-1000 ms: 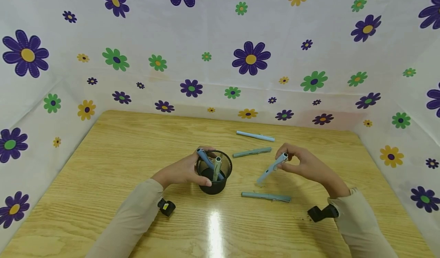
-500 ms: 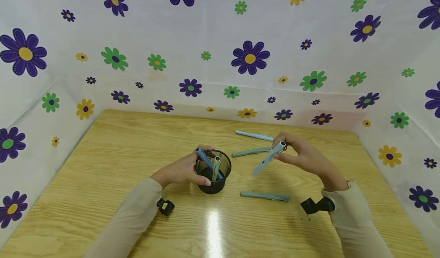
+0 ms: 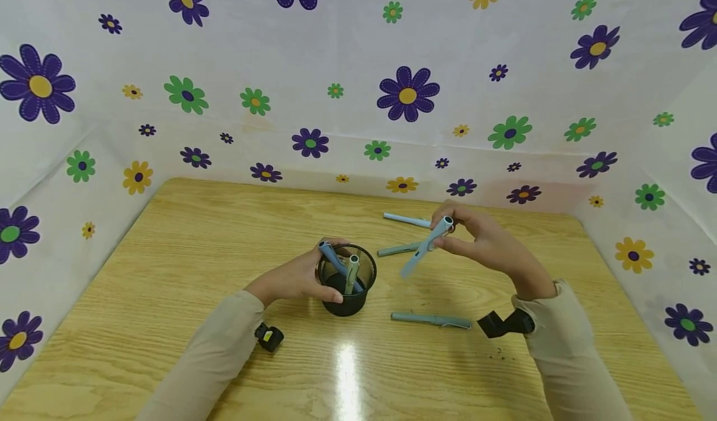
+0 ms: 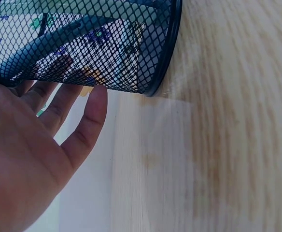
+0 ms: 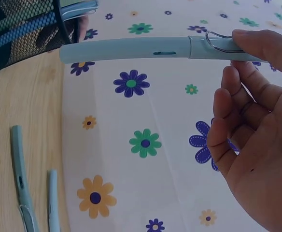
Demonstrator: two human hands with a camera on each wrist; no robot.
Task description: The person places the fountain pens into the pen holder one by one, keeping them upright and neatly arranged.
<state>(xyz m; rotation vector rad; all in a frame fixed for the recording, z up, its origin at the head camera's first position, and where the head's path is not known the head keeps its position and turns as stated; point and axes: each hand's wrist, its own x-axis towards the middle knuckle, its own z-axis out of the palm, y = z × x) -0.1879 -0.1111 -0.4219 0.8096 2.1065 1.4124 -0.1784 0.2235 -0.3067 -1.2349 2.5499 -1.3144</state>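
My left hand (image 3: pixel 302 280) grips a black mesh pen cup (image 3: pixel 346 306) from its left side, thumb across the near wall and fingers behind. Two pens lean inside it, a dark blue pen (image 3: pixel 332 256) and a green pen (image 3: pixel 351 273). In the left wrist view the mesh wall (image 4: pixel 83 53) fills the top left above my palm. To the right of the cup, my right hand (image 3: pixel 480 237) pinches a light blue pen (image 3: pixel 426 248) near its clip end, between thumb and fingers. The pen is tilted above the table, its other end pointing down toward the cup.
Three more pens lie on the wooden table (image 3: pixel 224 234): a pale blue pen (image 3: pixel 404 219) at the back, a green pen (image 3: pixel 394 250) before it, and a teal pen (image 3: pixel 428 319) nearer the front. Flower-printed white cloth (image 3: pixel 313 47) walls the back and sides.
My right hand has lifted the light blue pen and moved it left and away from me, toward the cup. My left hand and the cup stay put.
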